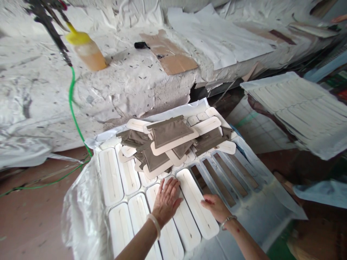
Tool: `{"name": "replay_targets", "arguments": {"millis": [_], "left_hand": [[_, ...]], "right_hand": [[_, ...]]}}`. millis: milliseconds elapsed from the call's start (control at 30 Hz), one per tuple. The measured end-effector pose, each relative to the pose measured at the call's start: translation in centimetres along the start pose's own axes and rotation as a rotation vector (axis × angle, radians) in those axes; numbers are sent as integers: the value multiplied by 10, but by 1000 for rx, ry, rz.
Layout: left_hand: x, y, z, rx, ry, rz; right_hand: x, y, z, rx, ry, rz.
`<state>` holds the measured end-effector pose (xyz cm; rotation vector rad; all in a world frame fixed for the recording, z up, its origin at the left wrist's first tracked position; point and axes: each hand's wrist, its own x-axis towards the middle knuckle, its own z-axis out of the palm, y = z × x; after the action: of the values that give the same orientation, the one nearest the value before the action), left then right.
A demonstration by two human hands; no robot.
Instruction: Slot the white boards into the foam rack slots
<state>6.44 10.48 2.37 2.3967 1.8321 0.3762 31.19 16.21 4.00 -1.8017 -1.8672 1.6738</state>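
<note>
the left hand (168,198) lay flat on the white panels, its fingers extended close together, hiding the upper end of the panel beneath it; its palm side could not be seen. the right hand (218,207) met the right edge of the outermost white panel (197,204) with its thumb, but its fingers were turned under, so whether they gripped it could not be told. that panel lay in the near row, between its neighbour and the bare slots (219,177). beyond, brown pouches (172,131) overlapped in a heap, the lower ones partly covered. the spray gun (50,25) was cut off at the top edge, and a co-worker's hand (339,18) barely showed at the far right
</note>
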Motion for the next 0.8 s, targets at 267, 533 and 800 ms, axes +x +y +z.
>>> {"name": "replay_targets", "arguments": {"millis": [267,533,800], "left_hand": [[5,6,10,-43,46,-64],[5,11,20,-19,27,-11],[10,21,19,10,-55,0]], "right_hand": [[13,0,-3,-182,-53,20],[12,-9,-7,-273,-41,-14],[12,-7,-7,-261,-69,16]]}}
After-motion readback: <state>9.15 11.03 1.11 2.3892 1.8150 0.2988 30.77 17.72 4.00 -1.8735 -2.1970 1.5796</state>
